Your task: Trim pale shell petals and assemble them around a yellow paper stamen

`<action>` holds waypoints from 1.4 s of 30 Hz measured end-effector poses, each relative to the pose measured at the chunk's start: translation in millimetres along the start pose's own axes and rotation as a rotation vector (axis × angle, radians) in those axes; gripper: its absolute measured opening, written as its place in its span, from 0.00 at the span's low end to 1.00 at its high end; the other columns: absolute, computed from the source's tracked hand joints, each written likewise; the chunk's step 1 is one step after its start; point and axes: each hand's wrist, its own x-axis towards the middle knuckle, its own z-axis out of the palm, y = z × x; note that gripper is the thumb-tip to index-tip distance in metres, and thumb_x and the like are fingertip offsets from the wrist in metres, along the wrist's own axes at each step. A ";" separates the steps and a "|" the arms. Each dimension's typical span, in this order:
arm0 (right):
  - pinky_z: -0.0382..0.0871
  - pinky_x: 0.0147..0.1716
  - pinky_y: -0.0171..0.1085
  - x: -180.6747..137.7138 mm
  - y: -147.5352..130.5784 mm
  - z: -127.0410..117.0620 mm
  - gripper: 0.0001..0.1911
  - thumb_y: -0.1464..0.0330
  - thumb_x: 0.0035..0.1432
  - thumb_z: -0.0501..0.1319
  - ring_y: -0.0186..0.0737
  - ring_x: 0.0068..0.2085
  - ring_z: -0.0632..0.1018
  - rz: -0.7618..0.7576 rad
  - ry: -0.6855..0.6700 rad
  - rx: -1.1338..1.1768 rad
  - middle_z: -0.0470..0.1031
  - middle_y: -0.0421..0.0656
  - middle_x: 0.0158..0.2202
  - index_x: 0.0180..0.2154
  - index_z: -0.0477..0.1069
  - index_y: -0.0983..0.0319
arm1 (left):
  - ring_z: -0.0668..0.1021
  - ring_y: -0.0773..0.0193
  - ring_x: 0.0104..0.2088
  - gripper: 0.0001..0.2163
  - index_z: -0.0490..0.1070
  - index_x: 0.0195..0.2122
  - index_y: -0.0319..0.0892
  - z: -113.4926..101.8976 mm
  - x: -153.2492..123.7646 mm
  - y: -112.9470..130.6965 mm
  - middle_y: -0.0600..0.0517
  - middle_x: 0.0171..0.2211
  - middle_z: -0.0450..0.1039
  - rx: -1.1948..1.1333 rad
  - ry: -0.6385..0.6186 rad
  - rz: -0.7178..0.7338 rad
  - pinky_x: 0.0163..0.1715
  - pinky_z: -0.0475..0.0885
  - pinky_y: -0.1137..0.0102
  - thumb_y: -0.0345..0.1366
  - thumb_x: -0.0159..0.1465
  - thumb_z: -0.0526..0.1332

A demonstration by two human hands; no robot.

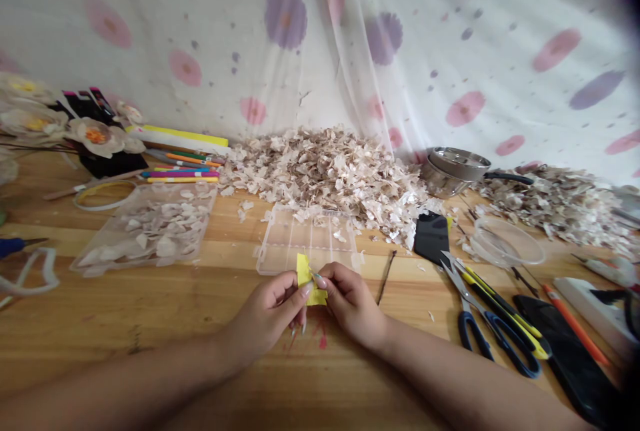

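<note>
Between my two hands is a small piece of yellow paper (303, 265), with one part standing up and another lying lower to the right. My left hand (280, 304) pinches it from the left, thumb against fingers. On the other side, my right hand (347, 297) has its thumb and forefinger closed on the paper's right part. Part of the paper is hidden by the fingers. Just beyond the hands lies a clear plastic compartment box (287, 234). A thin dark stick (387, 276) lies to the right of my right hand.
Behind the box rises a heap of pale flakes (330, 171). At left are a tray of pale petals (105, 237), markers (183, 174) and flowers (97, 141). To the right lie scissors (465, 301), a yellow cutter (505, 307), a black case (431, 237) and a metal pan (450, 174).
</note>
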 end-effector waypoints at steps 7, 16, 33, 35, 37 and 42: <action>0.57 0.22 0.30 -2.1 -2.5 -1.3 0.19 0.58 0.64 0.48 0.30 0.22 0.61 0.023 -0.026 -0.077 0.59 0.36 0.20 0.24 0.57 0.61 | 0.67 0.69 0.20 0.16 0.61 0.26 0.41 0.7 0.2 1.7 0.57 0.18 0.64 0.017 0.003 -0.012 0.23 0.62 0.73 0.49 0.61 0.53; 0.57 0.21 0.30 -5.1 -4.4 -4.1 0.22 0.60 0.66 0.44 0.29 0.20 0.61 -0.025 -0.105 -0.073 0.58 0.36 0.18 0.21 0.56 0.61 | 0.67 0.69 0.20 0.17 0.62 0.27 0.41 0.1 -1.2 -1.0 0.57 0.19 0.65 0.006 -0.037 -0.005 0.23 0.62 0.73 0.50 0.61 0.53; 0.63 0.26 0.30 -3.7 0.0 -5.4 0.05 0.66 0.62 0.55 0.31 0.26 0.68 -0.130 -0.023 -0.053 0.68 0.38 0.26 0.36 0.64 0.61 | 0.66 0.70 0.20 0.16 0.62 0.28 0.40 -1.6 -0.2 -3.1 0.57 0.19 0.64 -0.027 -0.029 0.011 0.22 0.62 0.74 0.49 0.62 0.54; 0.63 0.27 0.30 -2.6 -1.6 -6.8 0.04 0.68 0.62 0.55 0.31 0.27 0.69 -0.174 -0.031 -0.103 0.69 0.39 0.27 0.35 0.65 0.61 | 0.66 0.70 0.20 0.16 0.62 0.28 0.40 -1.7 0.2 -3.2 0.57 0.18 0.64 -0.023 -0.029 0.008 0.22 0.62 0.74 0.49 0.62 0.54; 0.63 0.28 0.30 -1.9 -3.5 -8.0 0.05 0.69 0.62 0.54 0.31 0.27 0.69 -0.206 -0.028 -0.143 0.68 0.39 0.26 0.33 0.65 0.62 | 0.66 0.70 0.20 0.16 0.63 0.28 0.40 -1.5 0.4 -2.7 0.57 0.18 0.64 -0.022 -0.030 0.002 0.22 0.62 0.74 0.49 0.61 0.54; 0.61 0.27 0.30 -1.7 -5.1 -9.8 0.07 0.70 0.62 0.53 0.31 0.25 0.67 -0.212 -0.045 -0.169 0.65 0.38 0.24 0.30 0.64 0.62 | 0.66 0.70 0.20 0.16 0.64 0.29 0.40 -0.5 -0.5 0.2 0.58 0.18 0.64 -0.029 -0.041 0.003 0.22 0.61 0.74 0.49 0.61 0.54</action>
